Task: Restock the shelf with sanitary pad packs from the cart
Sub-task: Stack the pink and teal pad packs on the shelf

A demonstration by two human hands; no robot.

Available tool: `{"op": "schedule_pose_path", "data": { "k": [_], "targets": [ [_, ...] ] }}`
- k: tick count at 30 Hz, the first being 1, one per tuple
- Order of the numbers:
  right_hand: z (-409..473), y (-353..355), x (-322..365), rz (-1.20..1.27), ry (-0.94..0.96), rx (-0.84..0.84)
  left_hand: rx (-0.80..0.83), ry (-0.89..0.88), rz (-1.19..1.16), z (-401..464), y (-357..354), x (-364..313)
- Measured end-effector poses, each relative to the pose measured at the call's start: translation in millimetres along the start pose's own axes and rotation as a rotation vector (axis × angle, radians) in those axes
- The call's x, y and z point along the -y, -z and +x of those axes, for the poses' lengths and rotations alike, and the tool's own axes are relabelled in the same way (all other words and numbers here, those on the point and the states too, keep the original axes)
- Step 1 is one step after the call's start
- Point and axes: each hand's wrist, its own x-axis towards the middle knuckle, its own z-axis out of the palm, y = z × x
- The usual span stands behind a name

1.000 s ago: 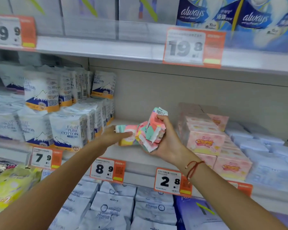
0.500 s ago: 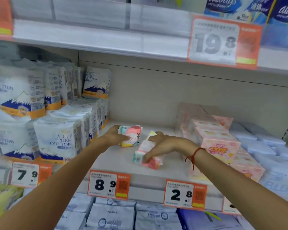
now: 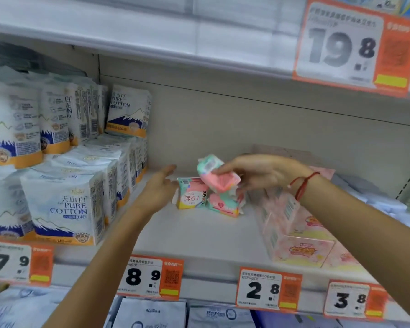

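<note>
Two pad packs (image 3: 206, 198) stand side by side mid-shelf (image 3: 199, 235), cotton packs (image 3: 64, 207) to their left, boxes (image 3: 301, 235) right.

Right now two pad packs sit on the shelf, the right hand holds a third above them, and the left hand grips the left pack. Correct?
Not quite. The head view shows the left hand open beside the left pack, not gripping it. The right hand does hold a third pack above the two on the shelf.

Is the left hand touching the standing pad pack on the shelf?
Cannot tell. In the head view the open left hand sits right at the upright pad pack's left edge, with no clear gap or contact.
</note>
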Motion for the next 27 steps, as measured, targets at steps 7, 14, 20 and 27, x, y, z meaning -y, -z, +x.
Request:
{"op": "schedule_pose_path", "data": {
  "k": [7,14,20,27],
  "targets": [
    [4.3,-8.7,2.5,0.286,-0.084,0.277,0.293,0.031,-0.387,-25.2,5.2,-13.5],
    [4.6,-2.7,0.1,-0.219,0.119,-0.041,0.182,-0.057,-0.302,-15.6,-20.4,-7.3],
    [33.4,31.5,24.7,-0.625,0.183,-0.478,-0.15,-0.192,0.307,2.6,-15.5,16.0],
    [82.1,43.8,21.8,-0.827,0.049,-0.329,0.023,-0.186,0.584,1.0,-20.9,24.8]
  ]
}}
